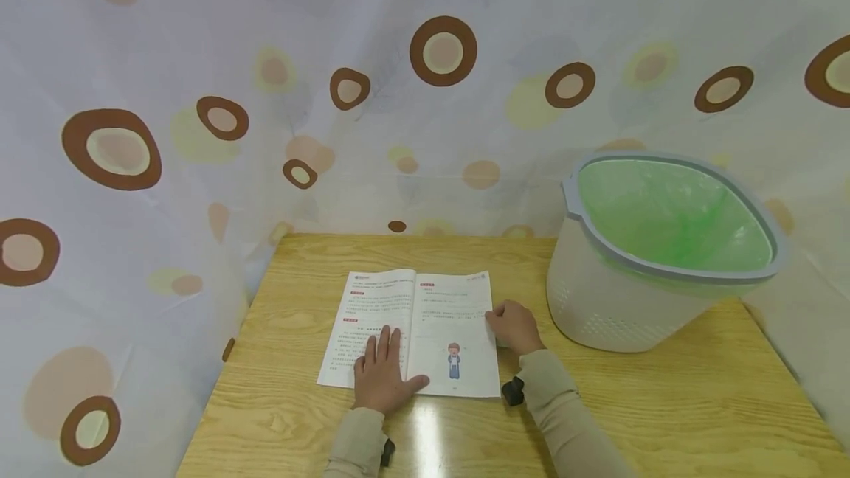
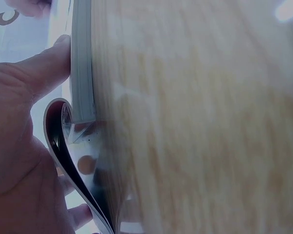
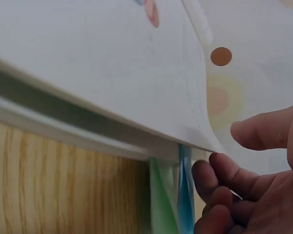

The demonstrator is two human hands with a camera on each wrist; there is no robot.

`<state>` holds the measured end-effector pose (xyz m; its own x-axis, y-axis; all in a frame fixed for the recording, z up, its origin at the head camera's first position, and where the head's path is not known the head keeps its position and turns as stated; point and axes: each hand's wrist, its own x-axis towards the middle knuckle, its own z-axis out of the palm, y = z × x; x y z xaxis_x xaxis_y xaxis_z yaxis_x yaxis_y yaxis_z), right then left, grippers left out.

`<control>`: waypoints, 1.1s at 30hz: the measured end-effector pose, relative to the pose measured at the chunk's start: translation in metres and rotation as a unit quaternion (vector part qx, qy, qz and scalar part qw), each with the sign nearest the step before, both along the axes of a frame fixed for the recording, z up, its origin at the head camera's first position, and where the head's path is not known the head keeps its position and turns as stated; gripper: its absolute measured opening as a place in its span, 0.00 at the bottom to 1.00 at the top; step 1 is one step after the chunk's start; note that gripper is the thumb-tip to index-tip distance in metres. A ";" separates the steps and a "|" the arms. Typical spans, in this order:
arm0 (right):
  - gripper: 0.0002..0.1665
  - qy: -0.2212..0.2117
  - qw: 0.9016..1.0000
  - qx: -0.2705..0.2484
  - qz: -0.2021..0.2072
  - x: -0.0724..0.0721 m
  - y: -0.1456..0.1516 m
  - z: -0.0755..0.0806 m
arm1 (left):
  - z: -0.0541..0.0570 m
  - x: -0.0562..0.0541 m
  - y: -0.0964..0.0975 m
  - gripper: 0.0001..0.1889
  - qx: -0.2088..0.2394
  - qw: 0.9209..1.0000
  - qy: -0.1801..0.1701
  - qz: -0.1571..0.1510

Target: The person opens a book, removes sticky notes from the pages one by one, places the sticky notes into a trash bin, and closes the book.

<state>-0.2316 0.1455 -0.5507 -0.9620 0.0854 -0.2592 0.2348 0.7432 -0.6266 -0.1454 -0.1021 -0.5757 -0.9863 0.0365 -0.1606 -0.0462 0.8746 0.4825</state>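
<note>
An open book [image 1: 454, 330] lies on the wooden table, with printed text on both pages and a small cartoon figure low on the right page. My left hand [image 1: 383, 378] rests with spread fingers on the lower left page, its thumb reaching across the fold. In the left wrist view, the book's thick page block [image 2: 82, 63] shows beside the thumb. At the book's right edge is my right hand [image 1: 515, 326]. Its fingertips [image 3: 222, 165] are right at the page edge, the thumb held apart from them. Green [image 3: 162, 200] and blue strips [image 3: 185, 190] stick out below that edge.
A tall white basket [image 1: 600, 316] with a grey rim and green inside stands to the right of the book. Behind the wooden table [image 1: 319, 434] hangs a pale sheet [image 1: 372, 6] with brown ring patterns. Small black devices sit at both wrists.
</note>
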 end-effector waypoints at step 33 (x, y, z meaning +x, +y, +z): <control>0.19 0.093 0.949 -0.275 0.120 0.051 -0.067 0.018 | 0.040 0.005 -0.020 0.21 0.257 0.961 0.087 0.047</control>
<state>-0.1811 0.0788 -0.5330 -0.9703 -0.2405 -0.0244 -0.0528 0.3091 -0.9496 -0.1409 -0.1221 -0.5355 -0.9995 -0.0231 0.0230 0.0079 0.5142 0.8576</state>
